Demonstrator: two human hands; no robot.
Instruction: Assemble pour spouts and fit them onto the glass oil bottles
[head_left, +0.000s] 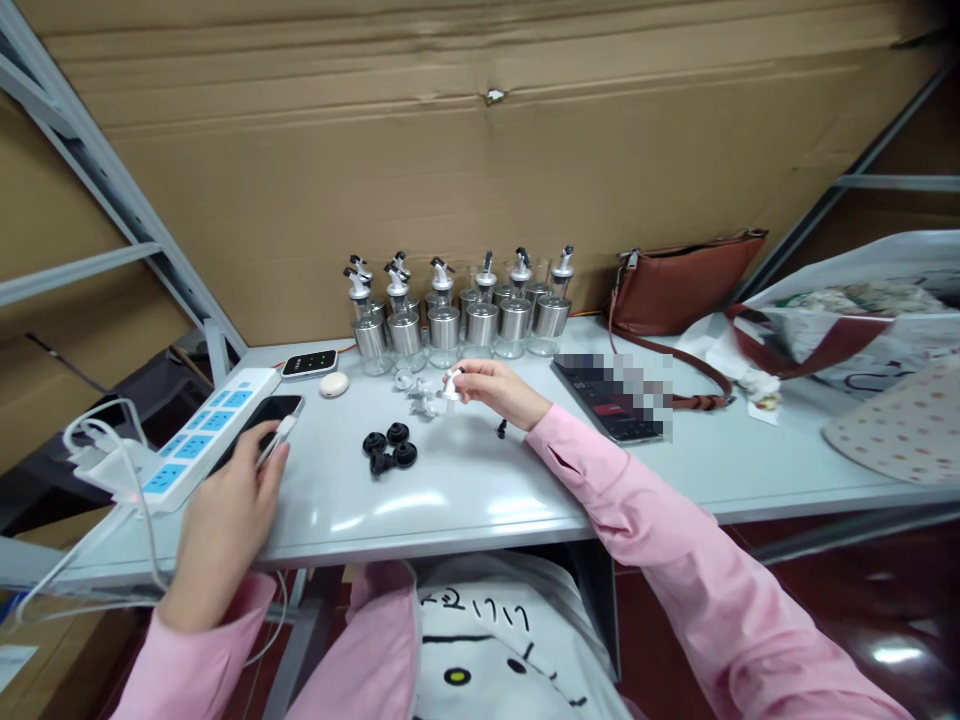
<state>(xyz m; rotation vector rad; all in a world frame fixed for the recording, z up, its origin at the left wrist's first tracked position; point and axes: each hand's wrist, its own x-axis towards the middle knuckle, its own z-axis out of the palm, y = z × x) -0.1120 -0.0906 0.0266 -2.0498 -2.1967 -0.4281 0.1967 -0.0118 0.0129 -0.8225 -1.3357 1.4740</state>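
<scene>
My right hand (495, 388) pinches a white pourer spout (451, 388) just above the table. Beside it lie several clear and white spout parts (420, 398). A small group of black caps (388, 448) sits nearer to me, and tiny black pieces (502, 429) lie under my right wrist. My left hand (240, 490) rests at the left by a black phone (271, 412), its fingers closed on what looks like a white charging cable plug (279, 438).
Glass bottles with steel sleeves (444, 328) stand along the cardboard back wall, several with spouts on. A power strip (206, 435), a small screen device (310, 363) and a round white case (334, 384) are left. A tablet-like phone (611, 400) and brown bag (686, 285) are right.
</scene>
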